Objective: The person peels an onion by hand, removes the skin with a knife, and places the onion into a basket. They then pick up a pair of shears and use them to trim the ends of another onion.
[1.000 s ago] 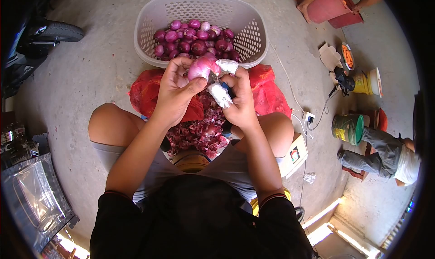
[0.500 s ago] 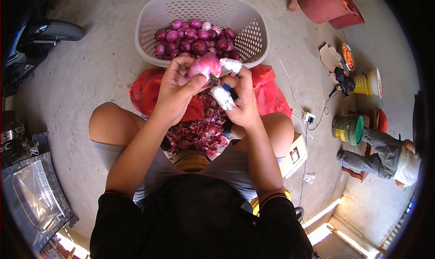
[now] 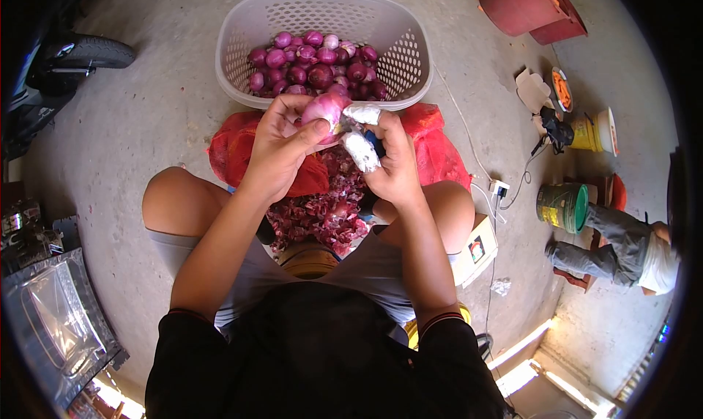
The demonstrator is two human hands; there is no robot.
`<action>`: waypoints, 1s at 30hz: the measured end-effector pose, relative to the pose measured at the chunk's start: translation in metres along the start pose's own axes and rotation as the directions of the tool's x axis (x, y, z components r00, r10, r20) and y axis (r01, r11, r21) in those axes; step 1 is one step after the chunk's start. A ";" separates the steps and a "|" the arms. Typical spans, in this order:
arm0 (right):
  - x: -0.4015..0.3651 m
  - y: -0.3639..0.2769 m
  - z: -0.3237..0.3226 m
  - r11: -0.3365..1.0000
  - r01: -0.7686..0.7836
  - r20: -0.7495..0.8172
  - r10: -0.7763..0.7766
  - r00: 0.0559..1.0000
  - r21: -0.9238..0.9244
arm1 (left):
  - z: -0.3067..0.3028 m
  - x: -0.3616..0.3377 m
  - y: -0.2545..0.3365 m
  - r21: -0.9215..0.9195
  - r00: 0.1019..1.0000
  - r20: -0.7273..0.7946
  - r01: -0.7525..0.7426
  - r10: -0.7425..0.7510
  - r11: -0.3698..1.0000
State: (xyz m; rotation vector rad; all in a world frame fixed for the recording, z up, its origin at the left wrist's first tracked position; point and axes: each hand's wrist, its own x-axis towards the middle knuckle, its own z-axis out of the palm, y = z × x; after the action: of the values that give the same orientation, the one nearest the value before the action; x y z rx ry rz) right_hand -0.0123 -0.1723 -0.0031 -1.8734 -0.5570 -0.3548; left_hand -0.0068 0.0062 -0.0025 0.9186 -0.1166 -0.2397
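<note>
My left hand [image 3: 282,151] is closed around a purple onion [image 3: 324,114], thumb on its near side. On the onion's right, my right hand [image 3: 390,159] has white wrapping on its thumb and index finger and grips a small tool with a dark blue handle [image 3: 376,142]. The tool's tip is at the onion, mostly hidden by the wrapped fingers. Beyond my hands stands a grey perforated basket [image 3: 322,7] with several purple onions [image 3: 296,75] inside. Under my hands lies a heap of onion skins [image 3: 322,217], between red mesh bags [image 3: 438,144].
A power socket [image 3: 499,188] with cables lies right of my knee, near a cardboard box [image 3: 477,250]. Farther right are a green bucket [image 3: 562,208], a seated person [image 3: 622,254] and a yellow bucket [image 3: 586,136]. A tyre [image 3: 99,50] is at left, red tubs [image 3: 520,7] at upper right.
The onion and my right hand's wrapped fingers have shifted slightly left. The index finger has moved nearer the wrapped thumb. At the top, another person's foot has moved left.
</note>
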 end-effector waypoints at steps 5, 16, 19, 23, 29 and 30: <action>-0.004 0.005 -0.009 0.990 -0.124 -0.060 0.129 0.990 0.072 | 0.000 0.001 -0.001 0.009 0.999 0.034 -0.023 0.023 1.000; -0.002 -0.003 -0.009 0.987 -0.161 0.131 0.159 0.979 0.002 | -0.001 0.002 0.004 0.031 1.000 -0.014 -0.007 0.007 0.999; 0.002 -0.007 -0.011 0.989 -0.138 0.115 0.143 0.983 -0.045 | -0.003 0.003 0.003 0.079 1.000 -0.025 -0.013 0.015 0.997; 0.003 -0.003 -0.008 0.995 -0.084 0.088 0.088 0.992 -0.044 | 0.002 0.003 0.009 0.049 0.998 -0.059 0.034 -0.031 0.998; -0.001 0.003 -0.008 0.948 -0.203 0.029 0.202 0.979 0.246 | 0.004 0.001 0.004 -0.006 1.000 0.004 0.004 -0.004 1.000; -0.001 0.000 -0.010 0.946 -0.223 0.062 0.215 0.975 0.236 | 0.005 0.001 0.006 -0.028 1.000 -0.007 0.006 -0.006 1.000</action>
State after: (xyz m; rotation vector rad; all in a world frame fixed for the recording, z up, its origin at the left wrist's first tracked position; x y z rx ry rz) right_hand -0.0124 -0.1821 -0.0001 -1.6864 -0.3910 -0.1007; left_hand -0.0055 0.0051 0.0050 0.8922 -0.1039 -0.2434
